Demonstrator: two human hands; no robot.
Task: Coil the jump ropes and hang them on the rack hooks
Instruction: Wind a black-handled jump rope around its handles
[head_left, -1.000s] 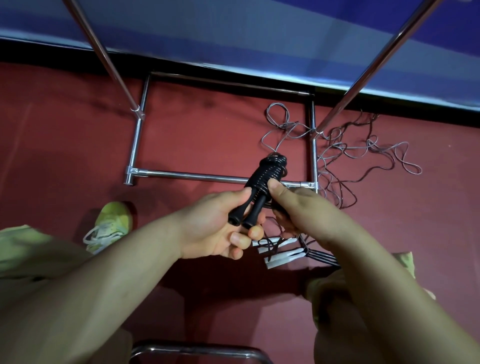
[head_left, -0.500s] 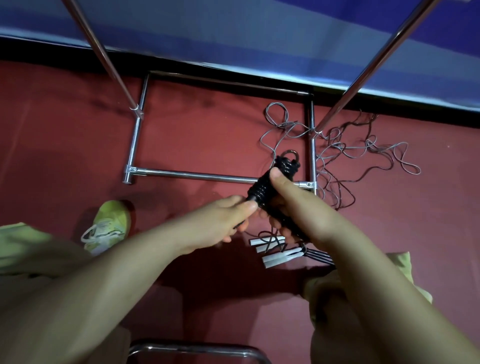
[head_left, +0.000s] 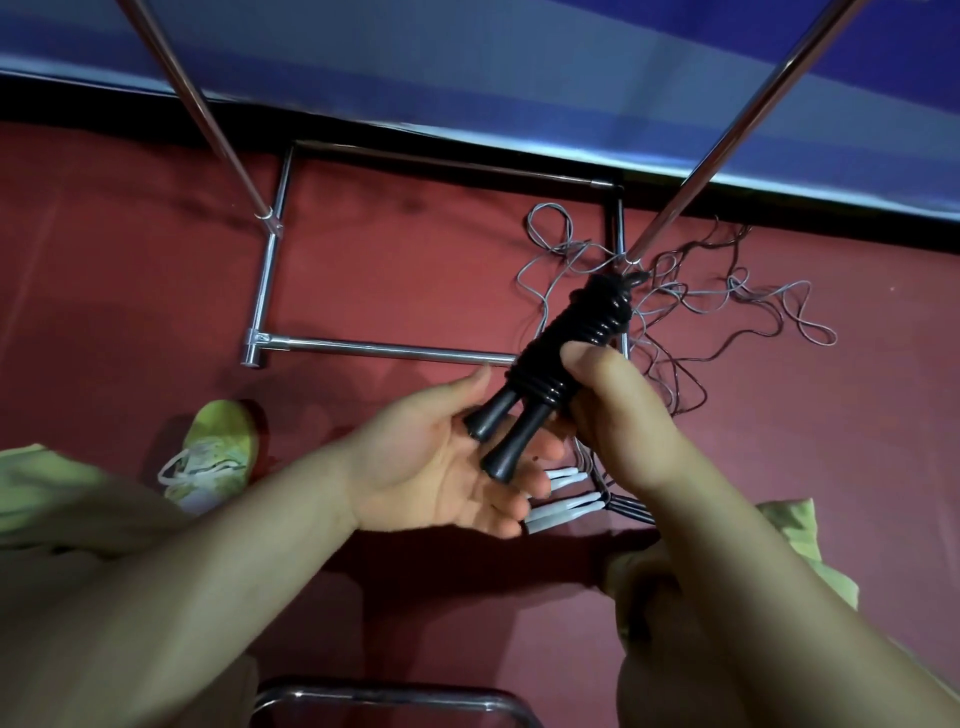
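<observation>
At frame centre, the right hand (head_left: 618, 410) grips the coiled black jump rope (head_left: 566, 358); the left hand (head_left: 441, 467) lies spread beneath its 2 handles (head_left: 498, 436).

Black jump rope (head_left: 571, 343), its cord wound in ridged bands; grey loose ropes (head_left: 727, 301) at two o'clock; white handles (head_left: 563, 506); dark-red floor (head_left: 415, 270); lime-green shoe (head_left: 213, 452); chrome rack (head_left: 384, 349).
</observation>
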